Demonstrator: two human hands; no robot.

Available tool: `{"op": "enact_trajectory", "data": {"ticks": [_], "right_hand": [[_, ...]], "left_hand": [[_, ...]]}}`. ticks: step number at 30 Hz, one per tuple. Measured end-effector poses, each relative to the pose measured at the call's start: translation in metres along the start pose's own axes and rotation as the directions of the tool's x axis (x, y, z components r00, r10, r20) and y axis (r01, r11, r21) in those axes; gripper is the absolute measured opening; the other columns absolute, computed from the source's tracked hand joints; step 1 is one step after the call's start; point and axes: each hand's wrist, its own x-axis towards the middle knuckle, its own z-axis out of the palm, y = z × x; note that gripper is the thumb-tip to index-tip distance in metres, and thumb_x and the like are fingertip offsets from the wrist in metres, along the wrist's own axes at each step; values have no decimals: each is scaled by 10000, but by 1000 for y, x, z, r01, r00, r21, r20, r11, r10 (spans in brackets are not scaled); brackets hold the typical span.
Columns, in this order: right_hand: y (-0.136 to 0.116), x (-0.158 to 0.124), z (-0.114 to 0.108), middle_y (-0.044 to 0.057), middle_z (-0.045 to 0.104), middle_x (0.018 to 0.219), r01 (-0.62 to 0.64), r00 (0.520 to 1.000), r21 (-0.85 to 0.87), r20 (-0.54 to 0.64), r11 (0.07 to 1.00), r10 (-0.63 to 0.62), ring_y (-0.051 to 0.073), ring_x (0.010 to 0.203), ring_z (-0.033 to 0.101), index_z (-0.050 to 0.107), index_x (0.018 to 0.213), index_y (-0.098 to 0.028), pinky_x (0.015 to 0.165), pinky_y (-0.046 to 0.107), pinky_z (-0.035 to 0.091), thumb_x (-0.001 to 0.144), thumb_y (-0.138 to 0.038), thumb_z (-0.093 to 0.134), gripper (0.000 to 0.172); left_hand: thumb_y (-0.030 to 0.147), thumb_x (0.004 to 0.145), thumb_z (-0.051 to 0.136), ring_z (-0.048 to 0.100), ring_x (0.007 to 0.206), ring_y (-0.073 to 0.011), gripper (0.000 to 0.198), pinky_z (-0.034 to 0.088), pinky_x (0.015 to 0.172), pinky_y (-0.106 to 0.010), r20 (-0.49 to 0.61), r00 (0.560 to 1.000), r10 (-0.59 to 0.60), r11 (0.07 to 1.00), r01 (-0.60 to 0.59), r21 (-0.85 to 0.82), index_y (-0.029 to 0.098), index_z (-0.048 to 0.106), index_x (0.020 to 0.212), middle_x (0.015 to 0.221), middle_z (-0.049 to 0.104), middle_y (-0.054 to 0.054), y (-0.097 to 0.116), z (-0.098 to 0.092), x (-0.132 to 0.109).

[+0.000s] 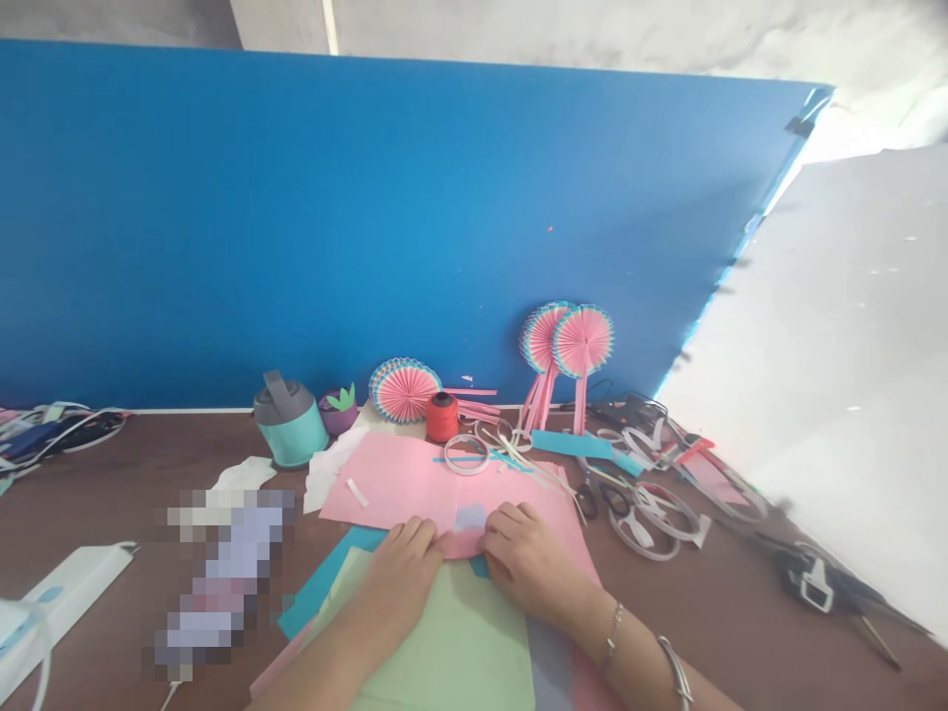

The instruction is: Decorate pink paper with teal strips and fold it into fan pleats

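Both hands are at the near edge of a pink paper sheet [400, 479]. My left hand [404, 565] pinches that edge with its fingers curled. To the right, my right hand [527, 558] grips it the same way, a short gap from the left. Between them shows a bit of pink paper with a small lavender patch [470, 515] above it. Under my wrists lies a light green sheet [444, 642], with a blue sheet [318, 588] sticking out at the left. A tape roll [466, 454] and a white paper scrap [356, 492] rest on the pink paper.
Pink pleated paper rosettes [584, 341] lean on the blue partition [370, 207]. A red thread spool [442, 418] and a teal container [292, 425] stand behind. Scissors [592, 499], tape rolls and strips clutter the right, near a glue gun [815, 583]. A power strip [70, 602] lies left.
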Motion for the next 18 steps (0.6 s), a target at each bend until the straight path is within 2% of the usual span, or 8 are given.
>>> {"op": "enact_trajectory", "data": {"ticks": [5,8,13,16,18], "right_hand": [[5,-2,-3,34,582,787,-41,998,86,58,995,36,170,792,470,636,828,-192,693,300,291,845,-86,474,194],[9,-3,-2,36,587,789,-88,994,159,76,983,77,169,792,489,666,896,-208,711,299,316,902,-128,438,242],[14,-3,2,48,616,864,-151,989,279,55,948,141,178,843,517,653,991,-213,750,300,360,935,-169,413,251],[15,-1,3,40,630,857,-249,968,331,49,910,246,175,836,529,619,913,-177,756,297,373,896,-142,454,170],[15,0,3,34,627,817,-274,960,338,52,900,274,176,811,530,603,836,-172,743,297,374,884,-144,465,149]], "left_hand": [[149,914,425,563,873,-180,241,427,792,-301,12,990,-137,960,136,-243,206,656,874,870,633,-23,-13,-9,-5],[197,912,424,587,864,-167,274,431,763,-270,44,978,-205,908,207,-364,239,689,859,839,636,-10,-20,-13,-5],[216,890,405,606,842,-170,299,436,730,-264,80,950,-300,841,304,-448,237,703,871,831,650,-20,-25,-13,-5],[213,866,410,606,818,-180,258,436,726,-276,74,934,-349,817,342,-464,209,662,810,822,665,-29,-27,-13,-3],[216,853,413,600,789,-182,236,433,711,-279,76,925,-371,813,364,-455,203,635,773,790,657,-27,-27,-14,-2]]}}
